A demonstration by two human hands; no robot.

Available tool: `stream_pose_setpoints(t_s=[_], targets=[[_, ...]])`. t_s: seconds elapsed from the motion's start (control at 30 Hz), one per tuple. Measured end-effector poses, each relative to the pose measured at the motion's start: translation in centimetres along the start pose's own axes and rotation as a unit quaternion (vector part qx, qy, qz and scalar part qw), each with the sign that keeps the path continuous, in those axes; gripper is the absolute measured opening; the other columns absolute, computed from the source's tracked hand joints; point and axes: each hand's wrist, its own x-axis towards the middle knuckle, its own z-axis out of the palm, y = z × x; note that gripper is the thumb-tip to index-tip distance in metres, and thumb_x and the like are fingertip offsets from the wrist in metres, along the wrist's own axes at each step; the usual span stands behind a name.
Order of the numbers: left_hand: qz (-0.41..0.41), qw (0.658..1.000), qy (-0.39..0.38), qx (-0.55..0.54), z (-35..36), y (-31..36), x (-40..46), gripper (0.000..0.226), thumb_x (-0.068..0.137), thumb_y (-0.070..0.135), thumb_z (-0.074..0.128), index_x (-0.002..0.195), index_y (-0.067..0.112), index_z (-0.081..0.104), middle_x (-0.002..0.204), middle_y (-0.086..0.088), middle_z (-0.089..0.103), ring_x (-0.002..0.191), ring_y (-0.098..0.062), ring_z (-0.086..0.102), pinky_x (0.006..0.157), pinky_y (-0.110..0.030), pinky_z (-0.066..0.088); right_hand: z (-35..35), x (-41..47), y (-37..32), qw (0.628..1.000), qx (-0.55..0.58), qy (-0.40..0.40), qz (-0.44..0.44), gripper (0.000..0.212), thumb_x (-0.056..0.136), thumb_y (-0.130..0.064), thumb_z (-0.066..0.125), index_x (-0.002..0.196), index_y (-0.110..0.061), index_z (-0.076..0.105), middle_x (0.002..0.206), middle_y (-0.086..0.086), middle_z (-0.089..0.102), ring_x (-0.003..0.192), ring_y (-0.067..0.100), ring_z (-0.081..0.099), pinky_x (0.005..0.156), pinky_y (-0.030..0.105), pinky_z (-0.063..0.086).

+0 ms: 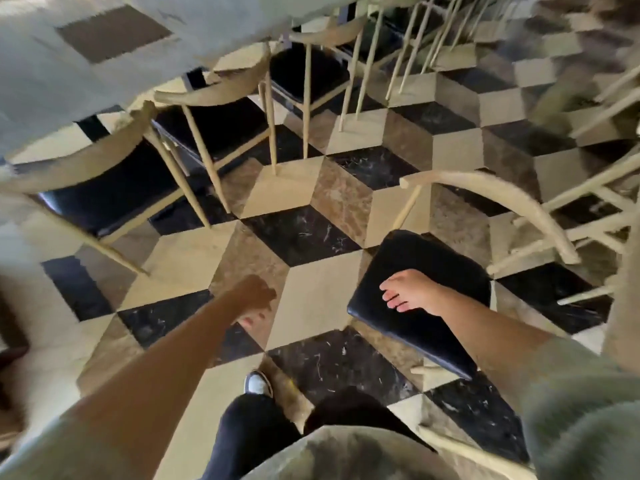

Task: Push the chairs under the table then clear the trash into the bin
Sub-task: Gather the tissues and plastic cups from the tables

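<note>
A pale table (69,84) fills the upper left, and several wooden chairs with black seats (114,188) are tucked along its edge. One more chair (426,285) stands apart on the right, its curved backrest toward the far right. My right hand (412,292) lies flat on that chair's black seat with the fingers spread. My left hand (252,296) hangs over the bare floor between the table and this chair, its fingers curled in and nothing in it. No trash or bin is in view.
The floor (311,299) is a cube pattern of black, cream and brown tiles. More chair legs and frames (588,209) crowd the right edge and the top. My legs and one shoe (258,382) are at the bottom middle.
</note>
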Motion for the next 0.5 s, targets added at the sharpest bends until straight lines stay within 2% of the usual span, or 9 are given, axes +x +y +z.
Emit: stream_pose_setpoints(t_s=[0.03, 0.1, 0.2, 0.27, 0.33, 0.37, 0.43, 0.5], targets=[[0.002, 1.000, -0.029, 0.008, -1.5, 2.2, 0.6, 0.027, 0.110, 0.019, 0.040, 0.125, 0.004, 0.056, 0.127, -0.021, 0.062, 0.109, -0.035, 0.063, 0.098, -0.050, 0.052, -0.5, 0.5, -1.3, 1.000, 0.018, 0.017, 0.005, 0.026, 0.106, -0.016, 0.053, 0.125, 0.000, 0.062, 0.094, 0.011, 0.067, 0.091, 0.030, 0.067, 0.074, 0.034, 0.053], [0.023, 0.996, -0.069, 0.060, -3.7, 6.6, 1.9, 0.025, 0.111, 0.018, 0.038, 0.127, 0.007, 0.055, 0.133, -0.020, 0.061, 0.119, -0.037, 0.062, 0.101, -0.050, 0.050, -1.4, 1.5, -3.6, 1.000, 0.012, 0.028, -0.001, 0.027, 0.104, -0.018, 0.056, 0.123, -0.001, 0.064, 0.098, 0.012, 0.071, 0.091, 0.029, 0.069, 0.072, 0.032, 0.055], [0.061, 0.982, -0.091, 0.155, -6.5, 13.6, 6.5, 0.022, 0.110, 0.014, 0.042, 0.125, 0.007, 0.057, 0.127, -0.020, 0.067, 0.117, -0.037, 0.066, 0.089, -0.044, 0.057, -4.1, 4.6, -7.7, 0.997, 0.057, 0.051, -0.003, 0.028, 0.103, -0.018, 0.056, 0.122, 0.000, 0.065, 0.102, 0.013, 0.072, 0.092, 0.029, 0.071, 0.077, 0.034, 0.055], [0.073, 0.972, -0.103, 0.199, -7.4, 18.8, 10.6, 0.020, 0.110, 0.015, 0.042, 0.119, 0.009, 0.059, 0.120, -0.019, 0.071, 0.101, -0.031, 0.072, 0.080, -0.041, 0.060, -6.7, 7.5, -9.9, 0.992, 0.103, 0.070, -0.003, 0.029, 0.104, -0.018, 0.053, 0.124, 0.001, 0.064, 0.102, 0.015, 0.073, 0.087, 0.027, 0.070, 0.077, 0.034, 0.055], [0.090, 0.964, -0.095, 0.231, -7.5, 23.9, 14.7, 0.029, 0.108, 0.020, 0.046, 0.131, 0.005, 0.055, 0.110, -0.016, 0.074, 0.083, -0.023, 0.072, 0.065, -0.036, 0.059, -9.6, 10.6, -11.7, 0.986, 0.150, 0.071, 0.003, 0.028, 0.106, -0.014, 0.048, 0.123, 0.003, 0.063, 0.112, 0.025, 0.070, 0.090, 0.028, 0.066, 0.078, 0.034, 0.054], [0.091, 0.960, -0.092, 0.249, -7.6, 26.2, 16.1, 0.034, 0.108, 0.023, 0.047, 0.135, 0.004, 0.052, 0.107, -0.015, 0.075, 0.081, -0.022, 0.071, 0.061, -0.035, 0.057, -11.1, 11.9, -12.4, 0.985, 0.161, 0.059, 0.015, 0.028, 0.107, -0.012, 0.045, 0.123, 0.004, 0.062, 0.114, 0.028, 0.067, 0.095, 0.029, 0.063, 0.077, 0.033, 0.053], [0.092, 0.948, -0.098, 0.288, -7.4, 31.0, 18.8, 0.036, 0.107, 0.027, 0.046, 0.133, 0.004, 0.054, 0.101, -0.010, 0.075, 0.083, -0.021, 0.072, 0.062, -0.034, 0.058, -14.6, 14.6, -13.5, 0.978, 0.202, 0.038, 0.029, 0.029, 0.109, -0.006, 0.036, 0.125, 0.007, 0.056, 0.109, 0.023, 0.062, 0.102, 0.030, 0.056, 0.074, 0.030, 0.048], [0.079, 0.932, -0.114, 0.334, -6.7, 36.5, 22.4, 0.034, 0.107, 0.028, 0.044, 0.128, 0.004, 0.055, 0.110, -0.012, 0.075, 0.088, -0.023, 0.072, 0.066, -0.035, 0.060, -18.4, 17.2, -14.1, 0.960, 0.271, 0.065, 0.034, 0.025, 0.108, -0.004, 0.034, 0.111, 0.003, 0.058, 0.099, 0.016, 0.059, 0.098, 0.029, 0.054, 0.073, 0.030, 0.046]])
